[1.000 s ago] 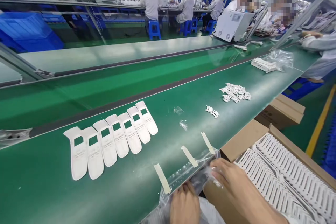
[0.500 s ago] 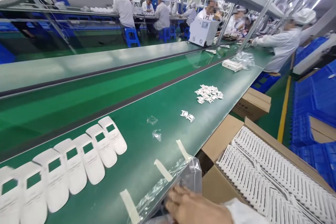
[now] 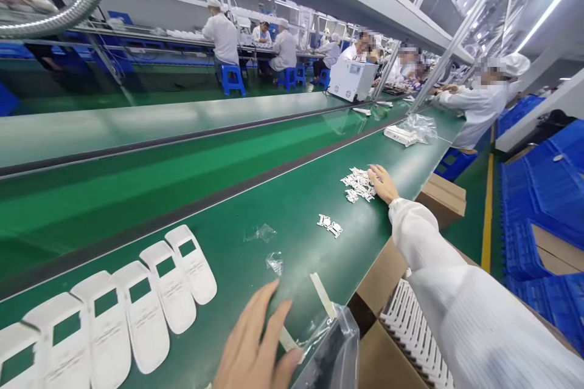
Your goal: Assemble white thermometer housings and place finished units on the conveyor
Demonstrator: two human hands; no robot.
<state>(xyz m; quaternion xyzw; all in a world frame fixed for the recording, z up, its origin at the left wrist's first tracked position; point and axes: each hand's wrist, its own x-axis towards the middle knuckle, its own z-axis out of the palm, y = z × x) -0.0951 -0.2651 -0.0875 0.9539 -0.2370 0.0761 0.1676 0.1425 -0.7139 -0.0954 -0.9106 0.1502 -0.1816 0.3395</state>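
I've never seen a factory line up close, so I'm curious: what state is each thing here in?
Right hand: open, beside the heap of small white pieces.
Left hand: open, fingers spread, near the bag.
Clear plastic bag: crumpled at the belt's edge.
Small white pieces: loose heap.
White windowed pieces: flat in a row.
Cardboard box: open, packed.

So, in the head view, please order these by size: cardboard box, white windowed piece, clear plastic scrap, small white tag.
Cardboard box, white windowed piece, clear plastic scrap and small white tag: these two look alike.
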